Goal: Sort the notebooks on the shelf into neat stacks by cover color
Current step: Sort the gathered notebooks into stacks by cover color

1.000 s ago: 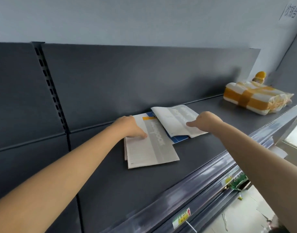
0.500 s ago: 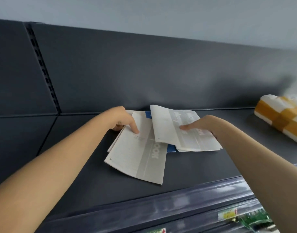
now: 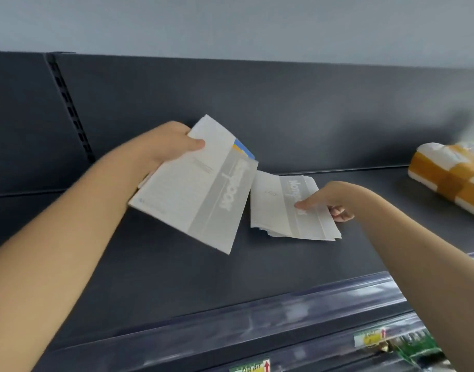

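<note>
**Desk:** What does the shot show?

**Photographer:** A person's left grip (image 3: pixel 174 146) pinches a white notebook (image 3: pixel 198 189) at its 10 o'clock corner, thumb on top. The notebook is held tilted above the shelf (image 3: pixel 176 277). A blue notebook (image 3: pixel 244 151) peeks out behind it at 1 o'clock.

**Desk:** And the right grip (image 3: pixel 330 208)?

**Photographer:** It is clamped on a fanned white stack (image 3: pixel 284 210) at 3 o'clock of the first notebook, thumb on the cover and fingers beneath. It is unclear whether the stack's near edge rests on the shelf.

**Desk:** So the step is splitting white from blue?

**Photographer:** Probably. To do it well, the blue one should slide free before the whites are joined, and the fanned stack should be tapped square on the shelf. The one-corner hold looks weak, so the thin covers may sag or slip.

**Desk:** And the wrapped orange-and-white package (image 3: pixel 450 181) at far 3 o'clock?

**Photographer:** Well apart, and best left alone.
</note>
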`<state>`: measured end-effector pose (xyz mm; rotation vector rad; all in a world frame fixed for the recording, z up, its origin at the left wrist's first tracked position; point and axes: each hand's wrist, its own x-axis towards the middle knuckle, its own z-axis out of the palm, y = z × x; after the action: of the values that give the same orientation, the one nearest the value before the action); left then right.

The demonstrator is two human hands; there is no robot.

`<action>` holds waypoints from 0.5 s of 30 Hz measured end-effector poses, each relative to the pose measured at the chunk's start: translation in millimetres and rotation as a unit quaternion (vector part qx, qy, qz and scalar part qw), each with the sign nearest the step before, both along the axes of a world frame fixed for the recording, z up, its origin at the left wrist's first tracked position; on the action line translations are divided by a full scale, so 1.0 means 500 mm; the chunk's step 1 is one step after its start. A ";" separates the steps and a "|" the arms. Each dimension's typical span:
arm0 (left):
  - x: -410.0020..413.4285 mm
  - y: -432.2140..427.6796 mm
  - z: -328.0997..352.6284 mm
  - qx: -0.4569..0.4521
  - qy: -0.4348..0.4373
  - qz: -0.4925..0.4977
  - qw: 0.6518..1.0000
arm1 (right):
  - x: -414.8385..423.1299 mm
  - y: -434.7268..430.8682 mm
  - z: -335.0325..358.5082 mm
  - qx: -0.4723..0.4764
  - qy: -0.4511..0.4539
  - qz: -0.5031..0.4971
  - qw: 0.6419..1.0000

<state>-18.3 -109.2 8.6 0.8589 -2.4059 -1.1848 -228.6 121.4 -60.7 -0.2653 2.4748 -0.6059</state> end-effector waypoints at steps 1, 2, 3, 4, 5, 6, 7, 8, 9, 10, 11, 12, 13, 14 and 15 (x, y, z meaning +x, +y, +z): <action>0.001 0.000 0.012 0.012 0.014 0.009 1.000 | 0.003 0.000 0.001 0.004 -0.002 0.008 1.000; -0.004 0.005 0.015 0.027 0.029 0.020 0.999 | 0.008 -0.001 0.002 0.008 -0.004 0.017 1.000; -0.014 0.015 0.011 0.043 0.039 0.028 0.998 | 0.013 -0.003 0.003 0.010 -0.007 0.024 1.000; -0.031 0.026 -0.004 0.058 0.042 0.038 0.997 | 0.017 -0.008 0.003 0.010 -0.007 0.029 0.999; -0.049 0.038 -0.024 0.069 0.038 0.046 0.996 | 0.022 -0.013 0.004 0.009 -0.004 0.032 0.999; -0.071 0.050 -0.049 0.082 0.030 0.047 0.995 | 0.029 -0.019 0.005 0.003 0.000 0.031 1.000; -0.091 0.060 -0.077 0.101 0.021 0.045 0.994 | 0.036 -0.025 0.007 -0.011 0.001 0.025 1.000; -0.106 0.070 -0.102 0.117 0.008 0.040 0.992 | 0.043 -0.031 0.009 -0.032 -0.002 0.014 0.999; -0.117 0.080 -0.122 0.117 -0.007 0.035 0.992 | 0.047 -0.037 0.012 -0.055 -0.014 0.003 0.998; -0.125 0.088 -0.138 0.103 -0.024 0.035 0.994 | 0.051 -0.040 0.015 -0.070 -0.027 -0.007 0.997; -0.131 0.093 -0.154 0.084 -0.042 0.039 0.995 | 0.053 -0.043 0.018 -0.077 -0.037 -0.013 0.996; -0.133 0.097 -0.167 0.062 -0.064 0.045 0.995 | 0.053 -0.046 0.019 -0.075 -0.042 -0.015 0.996; -0.132 0.102 -0.176 0.039 -0.089 0.055 0.994 | 0.054 -0.048 0.020 -0.071 -0.047 -0.014 0.996; -0.130 0.105 -0.182 0.031 -0.107 0.061 0.992 | 0.056 -0.051 0.019 -0.069 -0.054 -0.011 0.996; -0.130 0.104 -0.187 0.043 -0.111 0.058 0.991 | 0.059 -0.055 0.017 -0.072 -0.061 -0.010 0.995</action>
<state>-83.5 -57.0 -84.9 1.1988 -2.4497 -1.2132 -198.9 94.0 -52.3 -0.2512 2.3221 -0.7867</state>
